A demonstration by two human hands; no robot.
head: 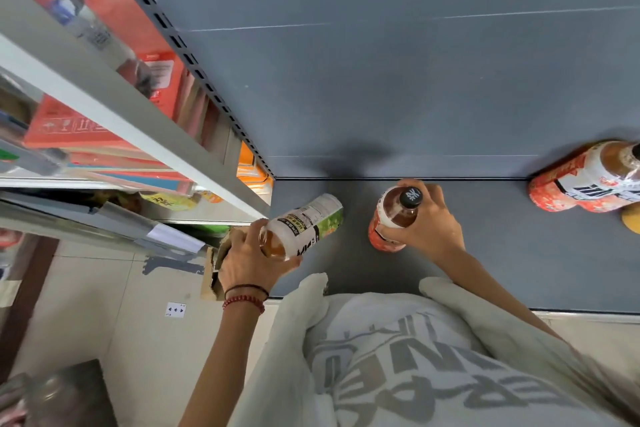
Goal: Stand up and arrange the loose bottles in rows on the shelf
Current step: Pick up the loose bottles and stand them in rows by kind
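My left hand (247, 258) grips a tea bottle with a green and white label (306, 222), held tilted with its base pointing toward the back of the grey shelf (502, 253). My right hand (424, 218) holds the neck of an orange-labelled bottle with a black cap (389, 218), which stands upright on the shelf near its left end. Two more orange-labelled bottles (588, 180) stand together at the shelf's right, against the back panel.
A slotted grey upright (194, 59) borders the shelf on the left, with neighbouring shelves of red and orange boxes (145, 55) behind it. A torn cardboard box (216, 263) sits below my left hand. A playing card (175, 309) lies on the tiled floor.
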